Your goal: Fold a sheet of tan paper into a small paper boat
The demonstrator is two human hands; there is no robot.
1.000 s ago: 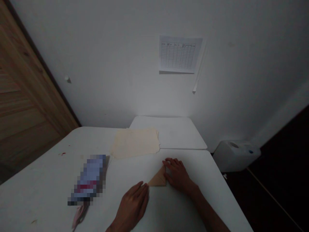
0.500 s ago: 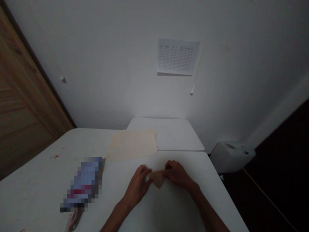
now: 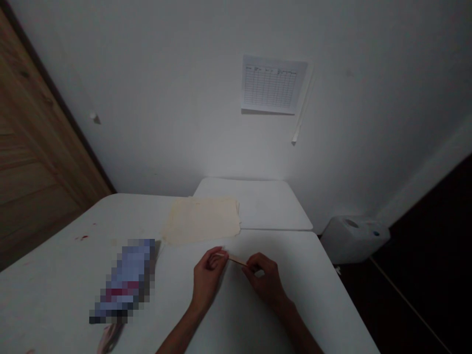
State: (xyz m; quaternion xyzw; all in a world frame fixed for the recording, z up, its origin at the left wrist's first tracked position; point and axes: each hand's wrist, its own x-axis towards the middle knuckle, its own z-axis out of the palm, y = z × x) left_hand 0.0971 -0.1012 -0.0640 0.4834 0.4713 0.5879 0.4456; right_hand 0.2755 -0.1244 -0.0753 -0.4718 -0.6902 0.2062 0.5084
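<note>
A small folded piece of tan paper (image 3: 237, 260) is stretched between my two hands, a little above the white table (image 3: 236, 324) or touching it; I cannot tell which. It appears nearly edge-on, as a thin slanting strip. My left hand (image 3: 207, 273) pinches its left end, fingers curled. The right end is pinched between thumb and fingers of my right hand (image 3: 266, 278). Fingers cover both ends of the paper. Just beyond my hands lie cream-coloured sheets (image 3: 202, 221) with uneven edges.
A blurred-out bluish object (image 3: 127, 275) with a strap lies on the left of the table. A white board or second tabletop (image 3: 258, 204) adjoins the far edge. A printed table sheet (image 3: 273, 86) hangs on the wall. A white plastic container (image 3: 350, 241) stands at right.
The paper has turned from showing a pointed, flat face to nearly edge-on. My left hand has rotated and moved slightly left; my right hand has moved slightly lower.
</note>
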